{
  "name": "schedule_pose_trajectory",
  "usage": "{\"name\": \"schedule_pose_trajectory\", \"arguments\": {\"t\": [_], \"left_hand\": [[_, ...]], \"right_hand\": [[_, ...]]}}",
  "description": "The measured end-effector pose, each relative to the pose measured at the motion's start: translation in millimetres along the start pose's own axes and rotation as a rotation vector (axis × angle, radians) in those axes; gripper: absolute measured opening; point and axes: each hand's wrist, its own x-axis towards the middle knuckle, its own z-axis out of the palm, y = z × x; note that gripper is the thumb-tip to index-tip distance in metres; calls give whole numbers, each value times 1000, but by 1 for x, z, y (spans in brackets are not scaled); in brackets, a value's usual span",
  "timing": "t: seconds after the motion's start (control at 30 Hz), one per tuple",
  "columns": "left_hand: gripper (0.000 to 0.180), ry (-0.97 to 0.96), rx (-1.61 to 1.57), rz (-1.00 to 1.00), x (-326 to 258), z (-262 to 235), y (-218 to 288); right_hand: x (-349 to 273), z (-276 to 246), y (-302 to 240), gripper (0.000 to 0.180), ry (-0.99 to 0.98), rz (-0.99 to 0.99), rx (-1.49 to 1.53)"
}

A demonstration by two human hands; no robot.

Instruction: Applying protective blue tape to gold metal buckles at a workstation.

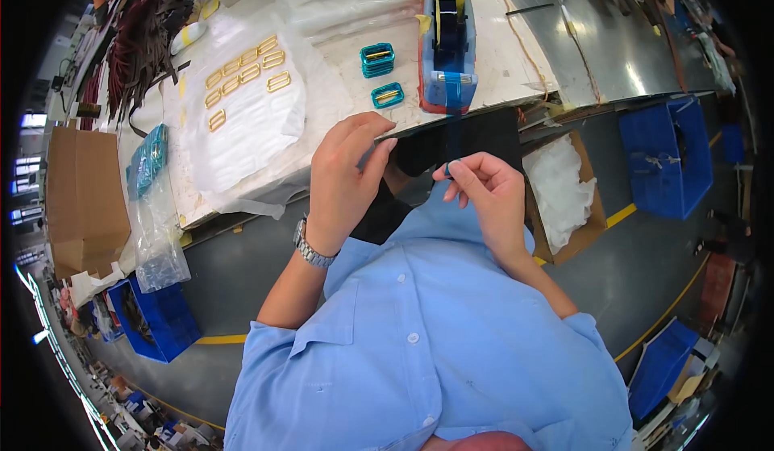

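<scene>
My left hand [345, 173] is at the table's front edge, thumb and fingers pinched on a small object I cannot make out. My right hand [482, 185] pinches the end of a strip of blue tape [453, 137] that runs down from a blue tape dispenser [447, 44] standing at the table edge just above. Two teal-wrapped gold buckles [377, 59] [388, 95] lie left of the dispenser. Several bare gold buckles [242, 76] lie in rows on white foam sheet further left.
A clear bag of teal-wrapped buckles [149, 161] hangs at the table's left end, beside a cardboard box [85, 197]. Blue crates sit on the floor at left [157, 322] and right [665, 157]. A carton with white plastic [560, 193] stands under the table.
</scene>
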Motion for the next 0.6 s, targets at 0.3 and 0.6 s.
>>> {"name": "schedule_pose_trajectory", "arguments": {"t": [0.3,0.6], "left_hand": [[17,-105,-155,-104,1,4,10],[13,-119,-222,-232,0,-27,6]], "right_hand": [[10,-8,46,16,-49,-9,32],[-8,1,21,13,-71,-18,22]]}}
